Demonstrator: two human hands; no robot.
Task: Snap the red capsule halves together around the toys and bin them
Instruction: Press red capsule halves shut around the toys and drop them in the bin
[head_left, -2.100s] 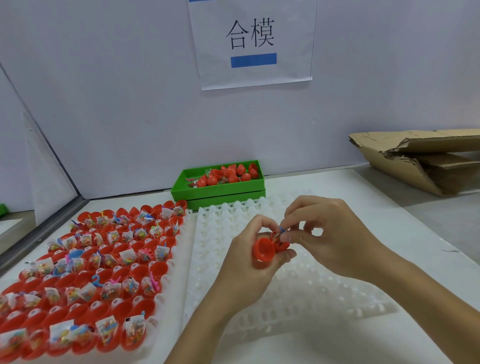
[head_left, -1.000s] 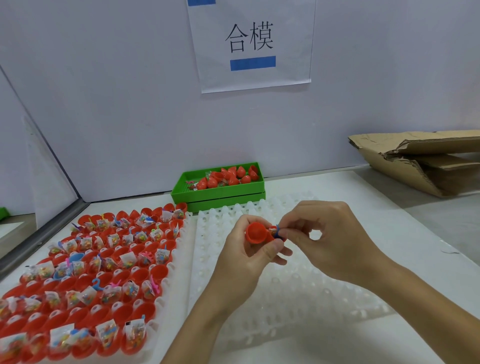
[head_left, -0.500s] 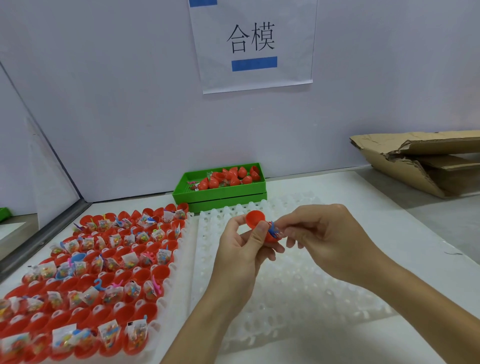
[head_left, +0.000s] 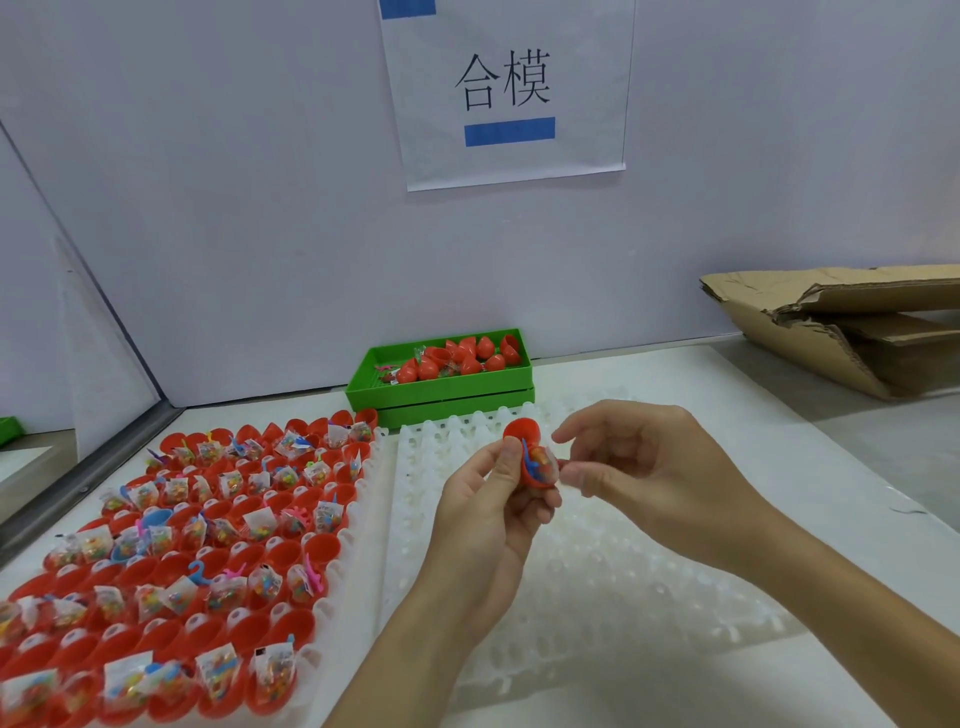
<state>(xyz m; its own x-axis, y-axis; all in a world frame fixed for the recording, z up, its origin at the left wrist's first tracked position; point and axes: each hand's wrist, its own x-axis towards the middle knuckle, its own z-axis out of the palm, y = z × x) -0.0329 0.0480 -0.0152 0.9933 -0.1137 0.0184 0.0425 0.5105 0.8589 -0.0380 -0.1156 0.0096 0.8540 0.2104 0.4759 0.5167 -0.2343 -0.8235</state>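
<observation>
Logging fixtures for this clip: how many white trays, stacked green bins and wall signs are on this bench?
White trays: 2, one filled, one bare
Stacked green bins: 2
Wall signs: 1
Total: 5

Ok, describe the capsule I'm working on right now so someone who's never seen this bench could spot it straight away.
Find the empty white tray in the middle of the bench. Above its far end, the left hand holds a red capsule. Unlike the open ones in the full tray, it is lifted, hinged open, with a blue toy showing.
</observation>
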